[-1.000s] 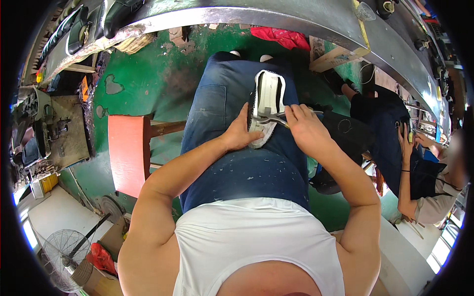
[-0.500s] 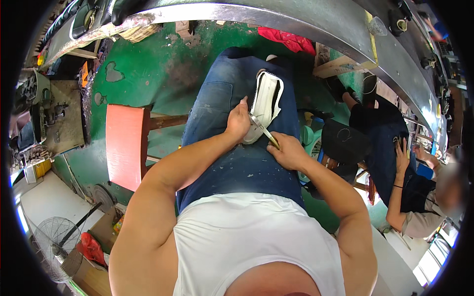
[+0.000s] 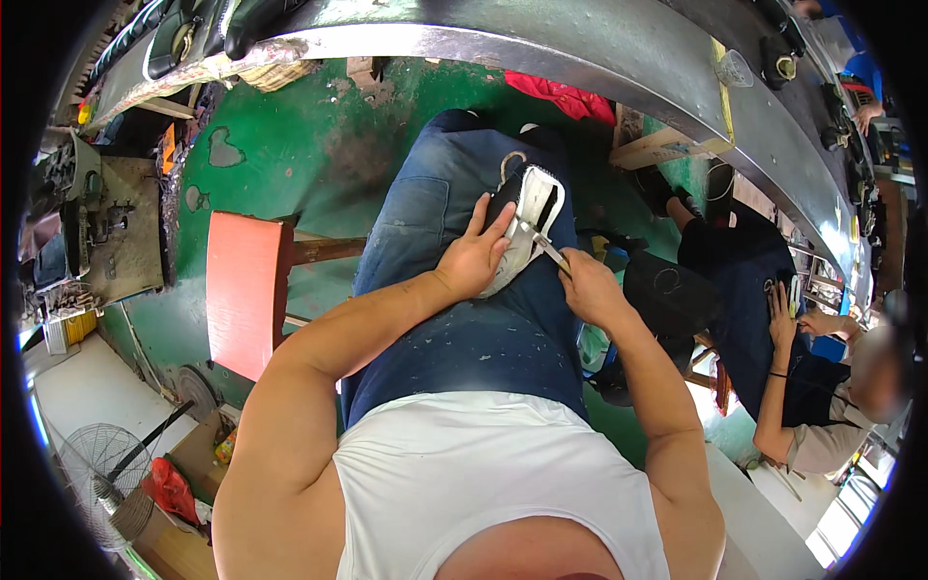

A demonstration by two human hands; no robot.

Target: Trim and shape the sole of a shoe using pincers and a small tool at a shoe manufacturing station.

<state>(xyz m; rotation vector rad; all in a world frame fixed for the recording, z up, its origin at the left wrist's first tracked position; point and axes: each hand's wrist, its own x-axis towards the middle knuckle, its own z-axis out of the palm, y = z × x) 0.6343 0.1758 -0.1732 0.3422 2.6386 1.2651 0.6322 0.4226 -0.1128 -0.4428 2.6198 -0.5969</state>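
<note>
Across my thighs lies a shoe (image 3: 510,261) with its underside up, whitish along the bottom and edge, with a black side. A thin cord loop sticks out at its far end. My left hand (image 3: 474,255) holds the near-left side, with fingers spread over the black part and the thumb by the white edge. My right hand (image 3: 592,290) is closed round the handle of a metal tool that looks like pincers (image 3: 543,244). The tool's head touches the white edge beside my left fingertips. My palm hides the handle's end.
A red-topped stool (image 3: 247,290) stands at my left. The metal bench edge (image 3: 619,68) curves ahead, with black shoes (image 3: 246,27) on it at the far left. A co-worker (image 3: 802,377) sits at the right, near a dark seat (image 3: 672,290). A wire fan (image 3: 108,483) stands at the lower left.
The shoe has tilted, showing more of its black side. My left hand has spread its fingers over that side. My right hand has moved right and slightly away from me with the tool.
</note>
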